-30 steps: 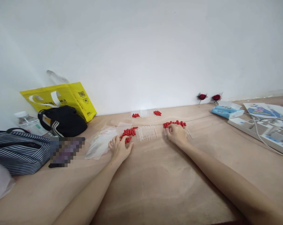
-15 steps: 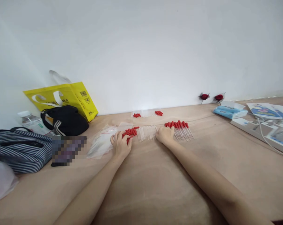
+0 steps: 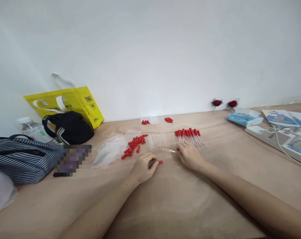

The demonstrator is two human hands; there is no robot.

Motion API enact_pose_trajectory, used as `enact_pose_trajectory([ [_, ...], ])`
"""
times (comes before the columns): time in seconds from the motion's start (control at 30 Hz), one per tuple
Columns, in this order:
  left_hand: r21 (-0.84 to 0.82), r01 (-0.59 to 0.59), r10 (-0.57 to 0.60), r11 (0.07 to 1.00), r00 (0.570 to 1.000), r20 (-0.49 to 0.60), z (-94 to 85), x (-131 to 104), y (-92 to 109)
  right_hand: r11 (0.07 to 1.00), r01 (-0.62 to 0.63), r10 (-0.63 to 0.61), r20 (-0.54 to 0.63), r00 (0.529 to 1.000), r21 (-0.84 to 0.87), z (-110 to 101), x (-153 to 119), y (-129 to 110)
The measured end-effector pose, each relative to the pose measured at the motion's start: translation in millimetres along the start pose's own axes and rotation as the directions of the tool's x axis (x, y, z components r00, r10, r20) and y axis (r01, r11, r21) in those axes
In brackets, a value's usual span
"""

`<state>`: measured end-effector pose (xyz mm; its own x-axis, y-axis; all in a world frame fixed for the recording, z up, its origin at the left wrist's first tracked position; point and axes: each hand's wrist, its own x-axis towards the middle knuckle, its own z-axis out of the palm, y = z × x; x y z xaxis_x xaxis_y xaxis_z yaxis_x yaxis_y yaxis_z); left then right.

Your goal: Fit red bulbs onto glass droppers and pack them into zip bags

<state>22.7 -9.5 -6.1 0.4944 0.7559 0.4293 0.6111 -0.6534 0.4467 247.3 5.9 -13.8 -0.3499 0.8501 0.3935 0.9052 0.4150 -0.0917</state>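
The left hand [image 3: 144,167] pinches a red bulb [image 3: 160,162] toward the table's near edge; a weak pinch could drop it. Just beyond, the right hand [image 3: 189,156] grips a thin tube [image 3: 170,151]; excess pressure could crack it, if brittle. Farther back, a knuckle bump could scatter the loose bulbs [image 3: 134,144] and tube row [image 3: 155,141]. Bagged bulbs [image 3: 168,120] lie near the far edge.

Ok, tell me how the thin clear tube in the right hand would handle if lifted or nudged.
The clear tube is probably stiff, since it juts out straight from the right hand. It looks slender and see-through, so likely light and perhaps easy to snap. Its seemingly round shape suggests it may roll if nudged on the tabletop.
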Motion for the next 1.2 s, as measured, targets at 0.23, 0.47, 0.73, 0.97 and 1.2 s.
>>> enact_pose_trajectory([
  [0.23,0.041,-0.026,0.024,0.999,0.998,0.057,4.6,-0.2,-2.5,0.967,0.178,-0.171,-0.052,0.984,0.182,-1.9,-22.8,5.2],
  [0.47,0.024,-0.040,0.039,0.999,0.999,0.037,4.9,-0.2,-2.0,0.918,0.171,-0.130,-0.135,0.982,0.358,15.2,-21.1,-0.1],
  [0.73,0.015,-0.043,0.043,0.999,0.999,0.022,5.7,0.6,-4.5,0.952,0.111,-0.050,-0.213,0.976,0.286,6.8,-27.3,-15.4],
  [0.97,-0.001,-0.050,0.050,0.999,0.998,0.023,7.8,-0.7,-5.7,0.945,0.100,-0.026,-0.232,0.972,0.311,2.0,-30.3,-27.8],
  [1.2,-0.126,0.073,-0.076,0.989,0.997,-0.016,9.0,0.8,3.6,0.929,0.161,-0.076,-0.253,0.965,0.333,3.9,-30.4,-34.5],
])
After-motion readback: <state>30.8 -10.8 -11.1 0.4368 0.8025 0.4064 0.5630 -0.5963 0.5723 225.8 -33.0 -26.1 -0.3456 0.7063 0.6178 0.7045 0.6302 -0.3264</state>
